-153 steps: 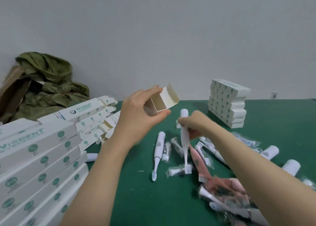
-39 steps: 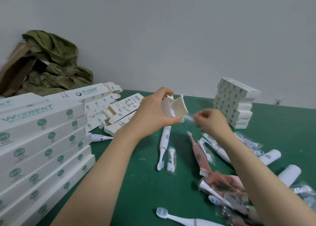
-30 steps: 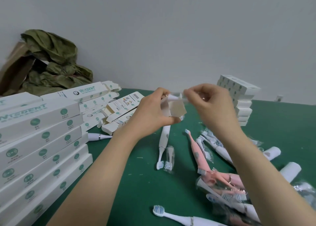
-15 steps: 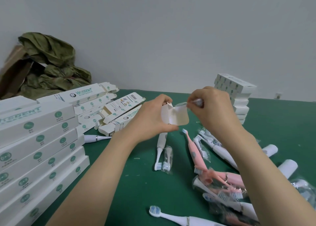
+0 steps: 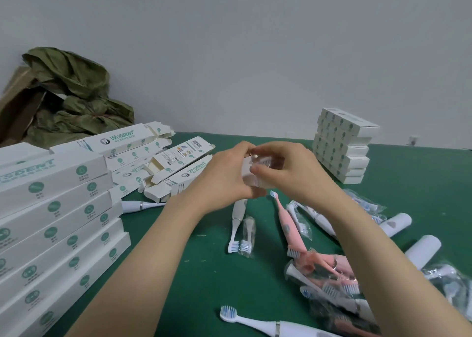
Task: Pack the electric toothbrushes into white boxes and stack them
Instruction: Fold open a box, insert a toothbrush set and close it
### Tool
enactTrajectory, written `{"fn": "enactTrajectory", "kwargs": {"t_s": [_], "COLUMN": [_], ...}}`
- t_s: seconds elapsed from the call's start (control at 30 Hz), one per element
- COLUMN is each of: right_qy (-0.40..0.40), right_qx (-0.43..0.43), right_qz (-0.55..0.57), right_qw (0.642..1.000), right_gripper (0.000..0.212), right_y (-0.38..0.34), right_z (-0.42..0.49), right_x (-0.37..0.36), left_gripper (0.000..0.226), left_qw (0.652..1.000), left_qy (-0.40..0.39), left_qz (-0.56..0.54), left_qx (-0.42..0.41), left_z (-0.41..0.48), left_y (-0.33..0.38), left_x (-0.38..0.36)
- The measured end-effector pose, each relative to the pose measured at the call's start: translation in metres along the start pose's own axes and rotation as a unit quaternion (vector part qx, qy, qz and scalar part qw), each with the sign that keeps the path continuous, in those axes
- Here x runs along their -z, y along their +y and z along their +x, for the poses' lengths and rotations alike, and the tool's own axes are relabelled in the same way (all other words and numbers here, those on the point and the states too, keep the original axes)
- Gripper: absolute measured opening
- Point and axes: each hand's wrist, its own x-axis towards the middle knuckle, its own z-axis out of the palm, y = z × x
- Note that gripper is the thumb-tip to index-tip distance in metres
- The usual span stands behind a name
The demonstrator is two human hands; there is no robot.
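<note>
Centrally, two hands meet on one white box: the left hand grips its body, while the right hand pinches a clear packet at its open end. The box's inside is hidden. Below the box, on the green table, lie one white toothbrush, one wrapped brush head and one pink toothbrush. To its right stands a closed stack about six boxes high. To its left are several open-ended cartons.

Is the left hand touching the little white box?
Touching. The head view shows the left hand curled round the little white box, thumb beneath it and fingers over its top.
</note>
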Motion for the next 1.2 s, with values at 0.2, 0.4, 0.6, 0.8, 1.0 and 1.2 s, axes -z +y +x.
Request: {"fn": "enactTrajectory", "kwargs": {"t_s": [0.2,0.4,0.6,0.8,1.0,1.2], "right_qy": [0.107,0.089,0.128,0.049,0.216,0.168], "right_qx": [-0.041,0.074,0.099,0.123,0.142,-0.109], "right_qz": [0.113,-0.032,-0.071,-0.055,-0.072,0.131], "right_qw": [0.987,0.993,0.984,0.99,0.963,0.971], "right_gripper": [0.02,0.016,0.034,0.044,0.035,0.015], "right_y": [0.003,-0.006,-0.002,-0.001,0.002,0.003], "right_z": [0.0,-0.003,-0.004,-0.005,-0.006,-0.003], "right_x": [0.001,-0.015,-0.012,-0.021,-0.016,-0.01], "left_gripper": [0.066,0.059,0.065,0.049,0.056,0.075], "left_qw": [0.998,0.997,0.997,0.996,0.995,0.997], "left_qy": [0.062,0.065,0.061,0.062,0.071,0.057], "left_qz": [-0.025,-0.034,-0.043,-0.067,-0.073,-0.057], "left_qx": [0.012,0.003,0.015,-0.008,-0.007,-0.01], "left_z": [-0.002,-0.001,-0.001,-0.003,-0.004,-0.005], "left_y": [0.001,0.007,0.006,0.01,0.01,0.008], "left_x": [0.011,0.012,0.012,0.012,0.012,0.018]}}
